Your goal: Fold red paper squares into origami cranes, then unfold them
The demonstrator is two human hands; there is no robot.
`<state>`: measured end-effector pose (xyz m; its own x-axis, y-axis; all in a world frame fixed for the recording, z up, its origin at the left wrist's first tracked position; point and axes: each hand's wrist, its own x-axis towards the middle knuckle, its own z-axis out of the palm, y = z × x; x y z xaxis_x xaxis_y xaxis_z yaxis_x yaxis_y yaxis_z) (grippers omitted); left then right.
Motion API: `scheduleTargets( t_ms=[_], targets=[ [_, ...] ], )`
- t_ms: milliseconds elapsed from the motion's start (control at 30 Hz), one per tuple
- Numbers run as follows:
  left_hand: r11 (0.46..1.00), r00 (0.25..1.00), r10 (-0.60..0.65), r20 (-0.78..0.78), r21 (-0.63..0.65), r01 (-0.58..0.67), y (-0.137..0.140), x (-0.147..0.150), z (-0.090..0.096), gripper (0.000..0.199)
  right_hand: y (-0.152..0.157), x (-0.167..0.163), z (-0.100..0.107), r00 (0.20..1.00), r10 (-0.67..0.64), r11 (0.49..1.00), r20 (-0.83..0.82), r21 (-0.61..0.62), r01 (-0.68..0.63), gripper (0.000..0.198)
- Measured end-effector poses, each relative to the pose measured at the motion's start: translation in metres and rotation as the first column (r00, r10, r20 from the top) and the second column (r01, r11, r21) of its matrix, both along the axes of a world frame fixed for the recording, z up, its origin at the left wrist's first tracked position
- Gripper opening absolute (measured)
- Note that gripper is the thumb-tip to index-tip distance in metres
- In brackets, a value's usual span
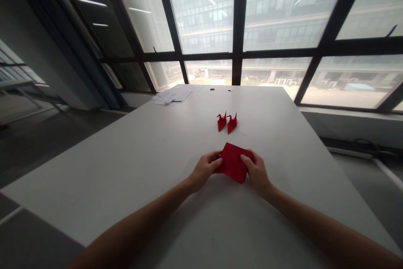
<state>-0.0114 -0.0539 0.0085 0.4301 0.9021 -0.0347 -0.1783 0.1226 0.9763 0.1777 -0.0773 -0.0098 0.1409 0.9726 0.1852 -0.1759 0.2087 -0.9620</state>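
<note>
A red sheet of folding paper (233,162) is held up between both hands, just above the white table. My left hand (204,169) pinches its left edge, thumb on top and fingers behind. On the opposite side my right hand (256,171) grips the right edge, its thumb pressed on the face of the paper. The fingers under the sheet are partly hidden. Beyond the hands stand two red paper cranes, a left one (222,123) and a right one (232,124), close side by side.
The white table (141,151) stretches away toward large windows with dark frames (237,30). White papers (176,93) lie loosely stacked at its far left corner. Two small dark spots sit near the far edge. A dark blue curtain (72,42) hangs at the left.
</note>
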Motion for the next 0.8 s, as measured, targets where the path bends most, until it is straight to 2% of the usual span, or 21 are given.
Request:
scheduleTargets(
  t_ms=[67,133,233,267,300,367,433,500,567,633,733,800],
  targets=[
    [0.999,1.000,-0.020,0.009,-0.026,0.020,-0.001,0.000,0.001,0.043,-0.007,-0.001,0.005,0.961,0.011,0.984,0.277,0.169,-0.060,0.016],
    [0.996,0.998,-0.033,0.052,-0.080,0.037,-0.002,0.000,0.002,0.047,-0.015,-0.003,0.011,0.837,-0.036,0.934,0.546,0.317,-0.167,0.023],
    [0.989,0.990,-0.049,0.130,-0.134,0.066,-0.001,-0.001,0.006,0.057,-0.023,-0.006,0.018,0.607,-0.099,0.887,0.789,0.346,-0.305,0.042],
    [0.990,0.990,-0.043,0.131,-0.130,0.060,-0.001,-0.001,0.006,0.054,-0.024,-0.007,0.019,0.570,-0.103,0.886,0.815,0.336,-0.320,0.042],
    [0.992,0.993,-0.028,0.119,-0.122,0.043,0.000,-0.001,0.006,0.050,-0.024,-0.007,0.019,0.567,-0.105,0.890,0.817,0.331,-0.312,0.040],
    [0.993,0.997,0.005,0.079,-0.117,0.005,0.002,-0.002,0.005,0.043,-0.019,-0.006,0.017,0.637,-0.140,0.913,0.758,0.348,-0.214,0.035],
    [0.991,0.999,0.025,0.045,-0.132,-0.019,0.004,-0.002,0.003,0.039,-0.012,-0.002,0.011,0.738,-0.210,0.933,0.641,0.357,-0.045,0.035],
    [0.988,0.999,0.038,0.017,-0.150,-0.035,0.005,-0.002,0.000,0.037,-0.003,0.003,0.004,0.824,-0.215,0.953,0.525,0.297,0.059,0.040],
    [0.988,0.999,0.042,-0.003,-0.152,-0.042,0.006,-0.003,-0.003,0.037,0.005,0.007,-0.003,0.915,-0.075,0.991,0.398,0.131,0.025,0.044],
    [0.991,0.998,0.051,-0.036,-0.122,-0.055,0.007,-0.004,-0.005,0.041,0.011,0.010,-0.007,0.953,0.004,0.999,0.304,0.041,-0.017,0.044],
    [0.995,0.983,0.101,-0.152,0.002,-0.102,0.010,-0.007,-0.005,0.054,0.014,0.011,-0.007,0.972,-0.006,1.000,0.234,0.024,0.001,0.044],
    [0.967,0.946,0.204,-0.252,0.201,-0.155,0.011,-0.009,-0.003,0.055,0.013,0.011,-0.005,0.972,-0.024,1.000,0.234,0.024,0.019,0.043]
  ],
)
